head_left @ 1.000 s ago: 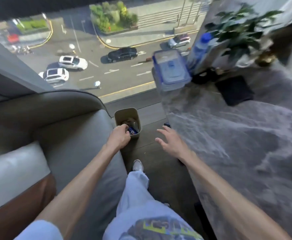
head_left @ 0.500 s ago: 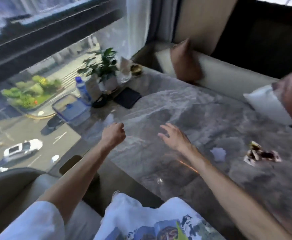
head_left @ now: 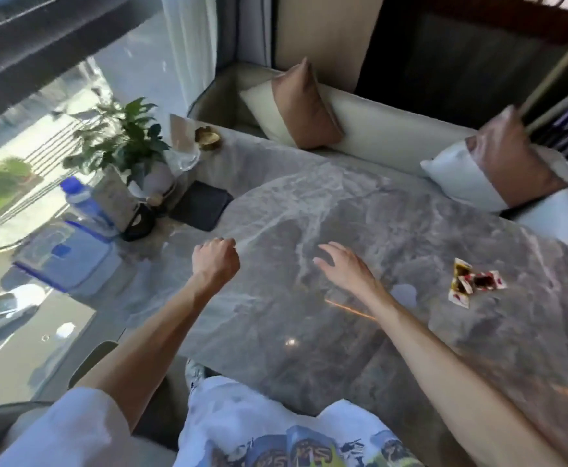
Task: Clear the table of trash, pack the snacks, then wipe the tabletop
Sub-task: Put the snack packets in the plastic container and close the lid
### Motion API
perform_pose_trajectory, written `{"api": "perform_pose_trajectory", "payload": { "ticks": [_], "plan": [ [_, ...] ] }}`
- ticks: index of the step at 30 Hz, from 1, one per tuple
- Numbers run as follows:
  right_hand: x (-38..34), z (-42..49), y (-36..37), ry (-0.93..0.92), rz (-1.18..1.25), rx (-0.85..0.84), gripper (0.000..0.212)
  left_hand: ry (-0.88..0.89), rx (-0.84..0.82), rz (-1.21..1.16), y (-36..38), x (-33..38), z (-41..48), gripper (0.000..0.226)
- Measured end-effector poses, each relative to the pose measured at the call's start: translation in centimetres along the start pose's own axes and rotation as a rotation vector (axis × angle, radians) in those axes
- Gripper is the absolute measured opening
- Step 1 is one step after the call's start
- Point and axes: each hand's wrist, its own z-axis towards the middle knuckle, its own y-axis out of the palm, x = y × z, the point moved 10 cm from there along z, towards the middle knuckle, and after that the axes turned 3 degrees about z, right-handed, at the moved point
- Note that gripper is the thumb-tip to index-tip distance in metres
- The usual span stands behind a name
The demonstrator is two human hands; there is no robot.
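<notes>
A grey marble table fills the middle of the view. My left hand hovers over its near left part as a loose fist with nothing in it. My right hand floats beside it, fingers spread, above the tabletop. A torn red and white snack wrapper lies on the table to the right of my right hand. A small pale scrap lies between the wrapper and my right forearm. A clear plastic box with a blue-rimmed lid sits at the table's left end.
By the window stand a blue-capped bottle, a potted plant, a dark cloth, a black round object and a brass ashtray. A bench with two cushions runs along the far side.
My view swung up from the floor bin to the tabletop. My left hand left the bin, where it had been over the trash, and both hands now hover over the table.
</notes>
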Motion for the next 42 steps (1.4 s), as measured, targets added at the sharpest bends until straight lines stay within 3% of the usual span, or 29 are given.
{"api": "perform_pose_trajectory", "payload": {
  "ticks": [5,9,12,14,18,20,21,24,27,31,35,38,42],
  "plan": [
    [-12.7,6.5,5.4,-0.080,0.015,-0.109,0.057,-0.185,0.012,-0.095,-2.0,-13.8,2.2,0.024],
    [-25.7,10.5,11.6,-0.162,0.081,-0.198,0.064,-0.402,0.163,-0.255,-3.6,-27.4,1.4,0.028],
    [-34.4,12.6,16.7,-0.220,0.073,-0.272,0.070,-0.576,0.075,-0.130,-2.2,-36.3,0.0,0.046],
    [-39.1,13.4,20.5,-0.244,0.062,-0.361,0.070,-0.736,-0.020,-0.170,0.0,-41.3,-1.5,0.054],
    [-46.1,14.4,25.9,-0.274,0.177,-0.515,0.060,-0.926,-0.151,-0.273,3.7,-47.1,-3.5,0.073],
    [-47.8,14.8,27.3,-0.215,0.310,-0.601,0.054,-0.885,-0.122,-0.394,4.7,-47.9,-3.2,0.068],
    [-48.2,14.8,27.8,-0.172,0.385,-0.644,0.053,-0.824,-0.063,-0.572,5.1,-47.6,-2.8,0.060],
    [-48.3,14.5,28.4,-0.103,0.529,-0.708,0.052,-0.799,0.065,-1.170,5.7,-45.9,-2.8,0.047],
    [-45.9,13.4,28.1,-0.045,0.494,-0.699,0.062,-0.901,0.107,-1.374,7.1,-45.3,-4.5,0.046],
    [-39.0,10.6,28.5,0.089,0.438,-0.719,0.083,-0.966,-0.001,-1.424,9.7,-43.0,-7.6,0.052],
    [-30.6,6.0,28.6,0.218,0.606,-0.734,0.063,-0.871,-0.200,-1.398,11.5,-37.0,-9.0,0.039],
    [-22.8,3.0,26.8,0.314,0.698,-0.587,0.044,-0.776,-0.376,-1.369,12.6,-30.0,-8.9,0.040],
    [-11.3,-1.9,23.5,0.503,0.912,-0.359,0.040,-0.626,-0.506,-1.300,13.8,-18.5,-8.1,0.033]
  ]
}}
